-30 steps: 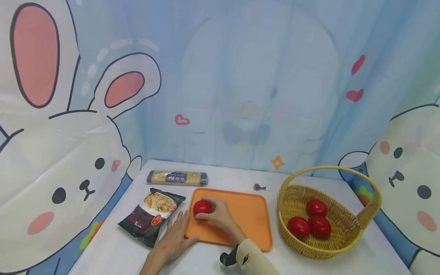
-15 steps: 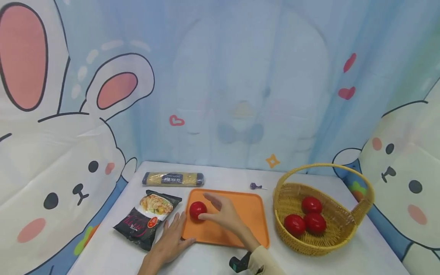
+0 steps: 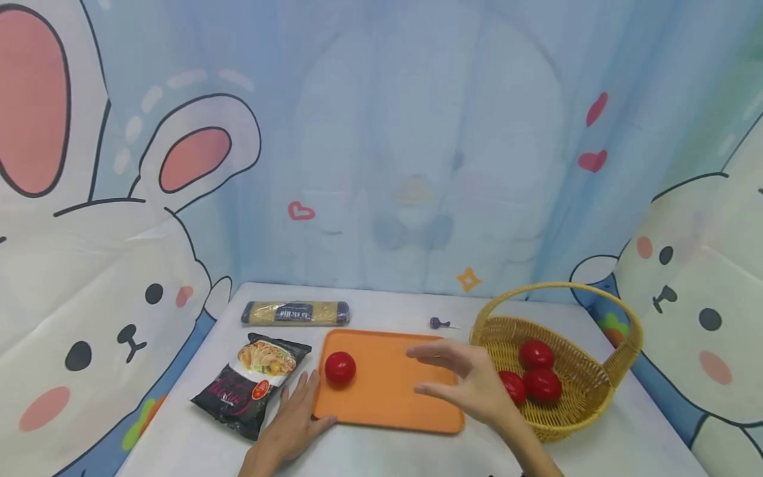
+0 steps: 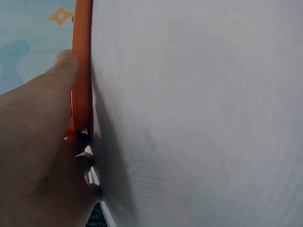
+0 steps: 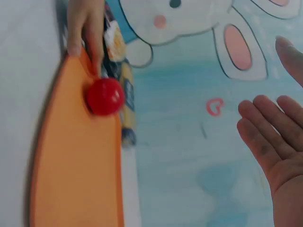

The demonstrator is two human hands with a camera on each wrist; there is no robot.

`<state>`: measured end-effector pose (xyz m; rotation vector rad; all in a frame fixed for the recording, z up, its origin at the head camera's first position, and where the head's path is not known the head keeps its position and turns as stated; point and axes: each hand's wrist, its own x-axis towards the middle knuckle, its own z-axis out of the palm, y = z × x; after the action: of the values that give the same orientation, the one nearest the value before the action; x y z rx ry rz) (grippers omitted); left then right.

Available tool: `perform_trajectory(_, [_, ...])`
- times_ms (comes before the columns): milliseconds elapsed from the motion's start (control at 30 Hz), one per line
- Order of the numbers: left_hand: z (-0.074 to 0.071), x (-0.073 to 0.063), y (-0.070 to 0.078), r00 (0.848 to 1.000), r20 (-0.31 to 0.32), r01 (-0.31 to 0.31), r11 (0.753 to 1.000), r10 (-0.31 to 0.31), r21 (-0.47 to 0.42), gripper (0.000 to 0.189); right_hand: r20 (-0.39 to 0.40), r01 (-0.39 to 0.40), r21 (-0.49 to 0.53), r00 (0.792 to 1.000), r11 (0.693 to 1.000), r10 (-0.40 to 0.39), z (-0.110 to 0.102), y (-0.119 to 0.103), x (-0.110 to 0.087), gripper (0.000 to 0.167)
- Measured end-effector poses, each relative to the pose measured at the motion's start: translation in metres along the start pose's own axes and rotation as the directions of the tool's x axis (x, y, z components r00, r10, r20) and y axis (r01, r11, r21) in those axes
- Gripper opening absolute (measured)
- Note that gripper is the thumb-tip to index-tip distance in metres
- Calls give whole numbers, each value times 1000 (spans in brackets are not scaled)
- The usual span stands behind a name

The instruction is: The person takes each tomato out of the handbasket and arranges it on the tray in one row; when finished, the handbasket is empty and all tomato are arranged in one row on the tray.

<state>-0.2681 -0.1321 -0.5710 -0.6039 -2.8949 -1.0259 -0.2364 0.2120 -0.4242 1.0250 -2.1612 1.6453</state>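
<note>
A glossy, round red object (image 3: 340,368) of unclear kind sits on the left part of the orange tray (image 3: 393,397). My left hand (image 3: 290,419) touches the tray's near left corner with fingers and thumb extended; the left wrist view shows the thumb (image 4: 66,68) against the rim. Over the tray's right end and beside the basket (image 3: 572,417), my right hand (image 3: 471,381) is raised with nothing in it. Its fingers look spread apart from the thumb in the right wrist view. Several similar red objects (image 3: 542,386) lie in the basket, one partly hidden behind the right hand.
A black noodle packet (image 3: 253,381) lies left of the tray, close to the left hand. Behind it is a pack of spaghetti (image 3: 295,313). A small purple item with a thin pin (image 3: 440,323) lies beyond the tray. The basket's tall handle (image 3: 560,286) arches upward.
My right hand has let go of the red object on the tray and moved right towards the basket. The left hand has stayed at the tray corner. The head view has shifted slightly.
</note>
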Motion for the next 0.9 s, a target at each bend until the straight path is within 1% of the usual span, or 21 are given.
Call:
perform_trajectory(67, [-2, 0, 3, 1000, 1, 5, 1000, -5, -6, 92, -63, -21, -71, 998, 997, 16, -19, -3, -6, 49])
perform_trajectory(133, [-3, 0, 5, 1000, 0, 11, 1000, -11, -8, 92, -131, -37, -147, 991, 988, 18, -38, 0, -11, 49])
perform_trajectory(233, [-5, -1, 8, 1000, -5, 10, 1000, -10, -22, 94, -228, -113, -235, 972, 965, 58, -65, 11, -19, 47])
perform_trajectory(267, [-5, -2, 8, 1000, -11, 3, 1000, -4, -28, 95, -258, -143, -254, 963, 956, 76, -73, 16, -22, 47])
perform_trajectory(333, [-6, -3, 9, 1000, -6, 4, 999, -4, -45, 96, -309, -204, -300, 945, 932, 107, -91, 29, -29, 45])
perform_trajectory(433, [-8, -5, 9, 1000, 8, 6, 999, -5, -50, 97, -386, -321, -367, 907, 873, 172, -115, 50, -39, 46])
perform_trajectory(500, [-8, -5, 10, 1000, 19, 16, 999, -16, -36, 96, -428, -396, -381, 877, 836, 220, -128, 63, -45, 49])
perform_trajectory(667, [-10, -4, 11, 998, 43, 47, 999, -46, -12, 94, -490, -542, -359, 802, 759, 342, -155, 91, -54, 59])
perform_trajectory(800, [-10, -4, 12, 998, 43, 52, 999, -52, -3, 93, -533, -649, -379, 736, 660, 417, -171, 109, -57, 70])
perform_trajectory(867, [-10, -4, 13, 998, 38, 41, 999, -40, -2, 92, -552, -683, -397, 711, 613, 435, -178, 118, -58, 74])
perform_trajectory(900, [-10, -4, 13, 999, 37, 39, 999, -39, -1, 92, -555, -693, -402, 704, 599, 442, -181, 120, -58, 75])
